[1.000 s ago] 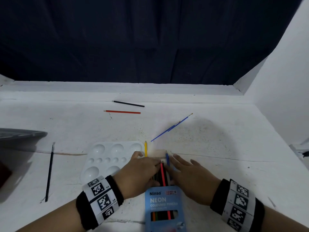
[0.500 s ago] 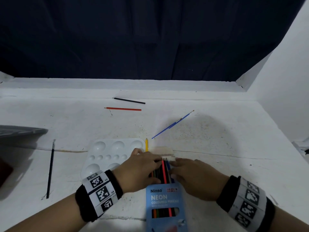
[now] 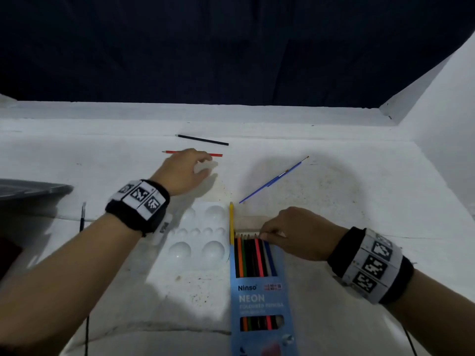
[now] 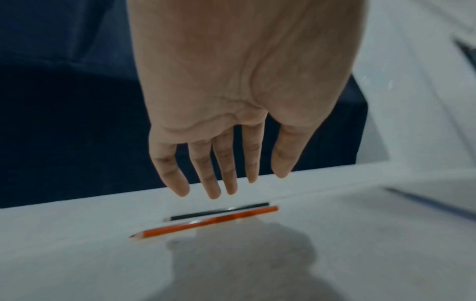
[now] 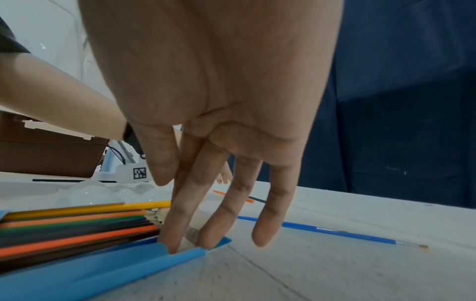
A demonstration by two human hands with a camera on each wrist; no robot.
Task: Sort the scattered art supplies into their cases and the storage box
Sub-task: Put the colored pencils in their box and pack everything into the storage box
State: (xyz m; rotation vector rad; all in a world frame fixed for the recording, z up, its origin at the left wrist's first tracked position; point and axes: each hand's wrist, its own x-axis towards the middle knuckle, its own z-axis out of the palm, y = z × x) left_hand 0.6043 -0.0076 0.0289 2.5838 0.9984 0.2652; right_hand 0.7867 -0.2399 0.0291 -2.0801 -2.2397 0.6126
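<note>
The left hand (image 3: 183,170) reaches out over the white, faintly speckled bench (image 3: 334,201), its fingers (image 4: 206,173) straight and slightly spread, holding nothing. The fingertips hang just above two slim pencils lying side by side at the far side of the bench: a red wooden pencil (image 4: 206,222) with a sharpened tip and, just beyond it, a black pencil (image 4: 219,211). In the wrist view there is a gap between fingertips and pencils.

The right hand (image 3: 295,235) rests at the open end of a flat blue cardboard pencil case (image 3: 259,299) printed "Ninso NEON". Its fingers (image 5: 185,203) are nearly straight and close together, the tips pressed down inside the blue flap against the ends of the coloured pencils (image 3: 254,255), which lie in a tight row: orange, green, black, neon pink, blue. A yellow pencil (image 3: 231,219) sticks out farther than the rest along the case's left edge.

Just left of the case sits a white glossy plastic paint palette (image 3: 198,242) with round moulded wells of two sizes. A thin blue-handled paintbrush (image 3: 273,179) with a small pale tip lies diagonally on the bench beyond the right hand. A dark thin brush (image 3: 82,217) lies at the left, near the rim of a grey plastic storage box lid (image 3: 30,188). A dark blue cloth (image 3: 231,47) hangs behind the bench.
</note>
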